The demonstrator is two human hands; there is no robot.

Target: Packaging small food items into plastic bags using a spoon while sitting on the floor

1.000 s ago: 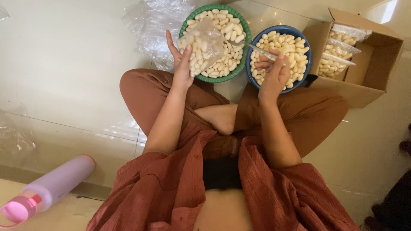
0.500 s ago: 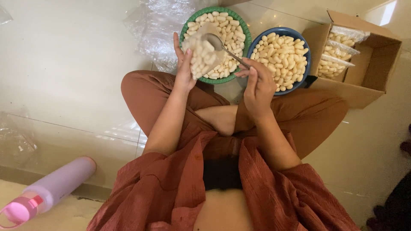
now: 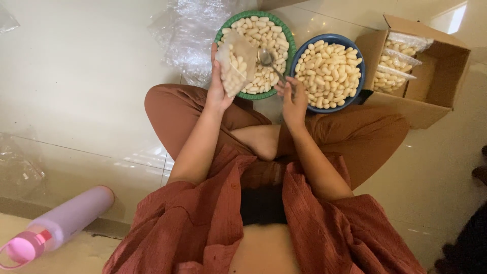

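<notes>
Pale glossy floor tiles [image 3: 91, 76] lay under me where I sat cross-legged. My left hand [image 3: 219, 91] gripped a small clear bag [image 3: 236, 63], part-filled with pale oval pieces, upright over the green bowl [image 3: 284, 30]. My right hand [image 3: 294, 99] pinched a metal spoon [image 3: 267, 60], its bowl just beside the bag's mouth. Right of that stood a blue bowl [image 3: 329, 38] heaped with the same pieces. Further right, an open brown cardboard box [image 3: 436, 66] held filled clear packets. Crumpled clear plastic [image 3: 187, 35] lay left of the green bowl; a lilac bottle with a pink cap [image 3: 61, 223] lay near my left side.
</notes>
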